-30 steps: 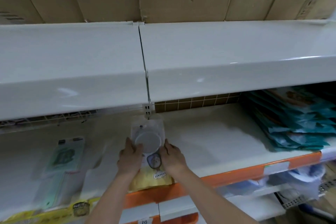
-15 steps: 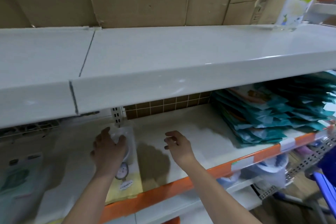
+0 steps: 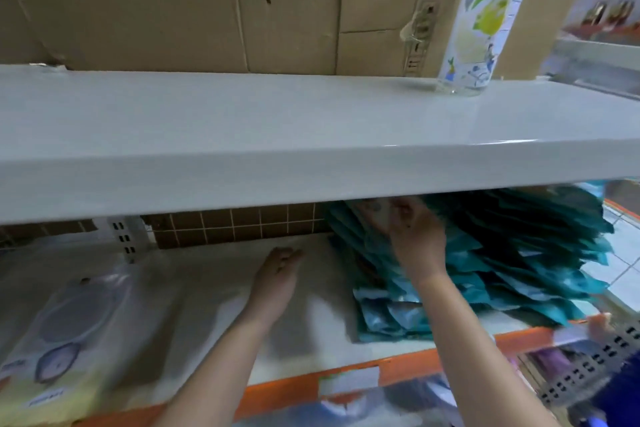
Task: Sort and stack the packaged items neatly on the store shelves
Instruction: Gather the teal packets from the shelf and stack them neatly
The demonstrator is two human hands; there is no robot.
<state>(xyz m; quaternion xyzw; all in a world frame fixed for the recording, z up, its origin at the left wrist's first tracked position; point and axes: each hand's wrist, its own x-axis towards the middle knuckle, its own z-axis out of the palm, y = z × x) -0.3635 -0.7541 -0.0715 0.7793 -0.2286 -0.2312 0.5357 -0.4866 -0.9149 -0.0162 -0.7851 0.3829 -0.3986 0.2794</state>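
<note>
Off the clear packet, onto the teal stack.

My right hand (image 3: pixel 415 239) has crossed to the teal packets (image 3: pixel 519 260), fingers (image 3: pixel 398 215) curling at the top one; blur hides whether they grip. My left hand (image 3: pixel 277 274) lies released on the shelf (image 3: pixel 214 274); the clear packet (image 3: pixel 79 333) it let go stays far left.

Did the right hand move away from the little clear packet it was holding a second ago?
Yes. The right hand went rightward along the shelf, from the clear packet near the upright post over to the teal packet stack.
</note>
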